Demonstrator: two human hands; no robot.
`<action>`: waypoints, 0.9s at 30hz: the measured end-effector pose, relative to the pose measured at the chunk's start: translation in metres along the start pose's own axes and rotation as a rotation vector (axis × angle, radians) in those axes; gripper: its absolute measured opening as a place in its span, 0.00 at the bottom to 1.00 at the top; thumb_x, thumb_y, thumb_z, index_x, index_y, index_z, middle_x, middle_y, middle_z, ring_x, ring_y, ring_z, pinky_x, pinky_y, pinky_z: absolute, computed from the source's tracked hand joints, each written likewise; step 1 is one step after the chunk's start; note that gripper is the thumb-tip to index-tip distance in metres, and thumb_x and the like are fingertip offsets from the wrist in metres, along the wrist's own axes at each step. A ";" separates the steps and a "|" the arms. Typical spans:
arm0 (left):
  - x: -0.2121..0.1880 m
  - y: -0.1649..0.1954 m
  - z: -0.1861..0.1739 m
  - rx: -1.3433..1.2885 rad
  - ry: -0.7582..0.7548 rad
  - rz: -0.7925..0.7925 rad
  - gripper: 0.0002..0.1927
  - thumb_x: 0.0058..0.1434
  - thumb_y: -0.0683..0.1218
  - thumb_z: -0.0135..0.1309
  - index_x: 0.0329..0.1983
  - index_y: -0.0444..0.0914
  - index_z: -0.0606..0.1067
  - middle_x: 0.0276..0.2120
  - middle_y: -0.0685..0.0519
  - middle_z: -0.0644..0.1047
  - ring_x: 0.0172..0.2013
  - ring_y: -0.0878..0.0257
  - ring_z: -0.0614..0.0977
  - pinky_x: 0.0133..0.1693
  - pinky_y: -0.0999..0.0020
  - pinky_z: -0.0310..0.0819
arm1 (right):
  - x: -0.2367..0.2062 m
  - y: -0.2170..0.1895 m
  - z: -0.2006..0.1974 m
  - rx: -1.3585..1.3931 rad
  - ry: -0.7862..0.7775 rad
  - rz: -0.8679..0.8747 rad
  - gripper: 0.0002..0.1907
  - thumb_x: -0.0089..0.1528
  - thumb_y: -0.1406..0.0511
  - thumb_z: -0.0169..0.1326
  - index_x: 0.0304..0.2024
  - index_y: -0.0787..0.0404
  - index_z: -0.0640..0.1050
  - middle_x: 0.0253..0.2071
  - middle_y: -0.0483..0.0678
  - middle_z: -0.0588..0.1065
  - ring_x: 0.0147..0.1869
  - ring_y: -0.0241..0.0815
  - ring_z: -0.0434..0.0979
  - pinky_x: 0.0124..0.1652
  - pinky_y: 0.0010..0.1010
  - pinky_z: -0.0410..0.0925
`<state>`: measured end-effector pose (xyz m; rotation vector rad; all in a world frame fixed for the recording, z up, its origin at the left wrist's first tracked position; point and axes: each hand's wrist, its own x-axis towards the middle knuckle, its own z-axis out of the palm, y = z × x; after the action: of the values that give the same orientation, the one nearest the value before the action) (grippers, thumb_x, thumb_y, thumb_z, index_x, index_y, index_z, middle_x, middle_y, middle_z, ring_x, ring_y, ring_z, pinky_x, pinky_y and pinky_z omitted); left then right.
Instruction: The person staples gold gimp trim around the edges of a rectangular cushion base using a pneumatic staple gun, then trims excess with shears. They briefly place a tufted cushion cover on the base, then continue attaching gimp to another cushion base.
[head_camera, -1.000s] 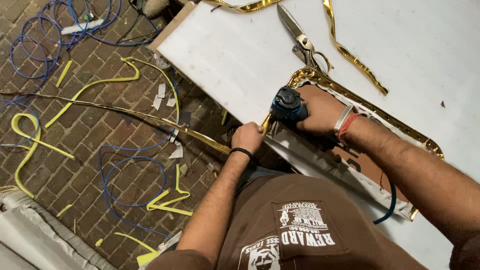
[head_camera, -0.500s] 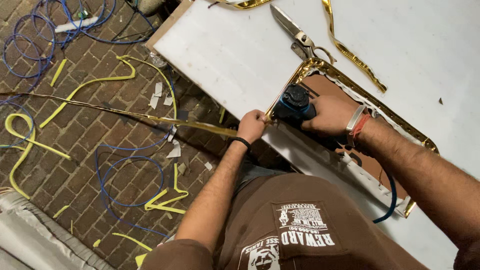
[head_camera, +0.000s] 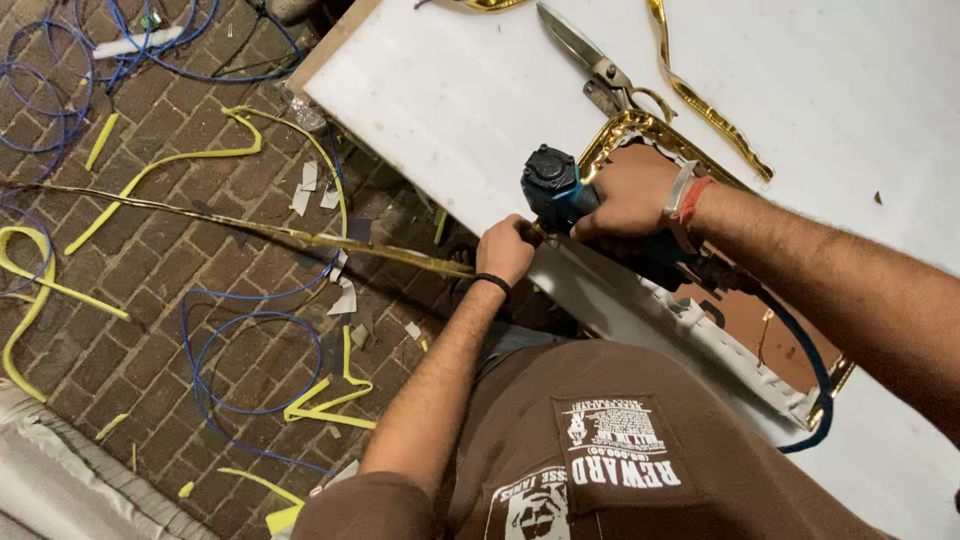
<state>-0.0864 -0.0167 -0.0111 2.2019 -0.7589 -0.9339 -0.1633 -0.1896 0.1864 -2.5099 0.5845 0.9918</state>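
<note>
Two hands | left hand (head_camera: 507, 250) pinches gold strip (head_camera: 250, 228) | right hand (head_camera: 628, 195) grips blue stapler (head_camera: 553, 185)

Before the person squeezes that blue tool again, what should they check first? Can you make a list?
1. Right hand grips the blue air tool firmly: ok.
2. Left hand holds the gold trim strip at the board's edge: ok.
3. Left fingers clear of the tool's nose: not ok, they look very close to it.
4. Tool tip sits on the strip: cannot tell, the hands hide it.
5. Blue hose runs free behind the tool: ok, no kink visible.
6. Shears lie out of the way on the white table: ok.
</note>
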 end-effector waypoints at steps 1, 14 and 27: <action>0.000 0.002 -0.001 -0.020 -0.011 -0.013 0.09 0.59 0.45 0.58 0.41 0.39 0.81 0.39 0.45 0.83 0.43 0.48 0.84 0.46 0.54 0.77 | 0.000 -0.002 -0.004 -0.010 -0.001 0.013 0.22 0.54 0.47 0.62 0.33 0.58 0.86 0.28 0.53 0.82 0.33 0.49 0.83 0.40 0.40 0.74; 0.001 0.002 -0.002 0.002 -0.035 -0.040 0.14 0.57 0.44 0.54 0.45 0.41 0.82 0.42 0.45 0.84 0.46 0.49 0.84 0.49 0.55 0.77 | -0.001 -0.020 -0.014 0.097 -0.094 0.172 0.18 0.55 0.51 0.63 0.31 0.58 0.87 0.28 0.50 0.84 0.32 0.44 0.84 0.40 0.35 0.75; 0.005 0.003 -0.003 0.004 -0.088 -0.049 0.12 0.63 0.48 0.53 0.45 0.41 0.82 0.42 0.46 0.84 0.45 0.49 0.84 0.48 0.54 0.77 | -0.004 0.008 -0.011 0.424 -0.115 0.205 0.17 0.57 0.57 0.63 0.36 0.67 0.84 0.29 0.52 0.84 0.28 0.44 0.84 0.35 0.38 0.77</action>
<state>-0.0819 -0.0217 -0.0091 2.2035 -0.7508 -1.0605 -0.1640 -0.2003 0.1952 -2.0380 0.9229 0.9571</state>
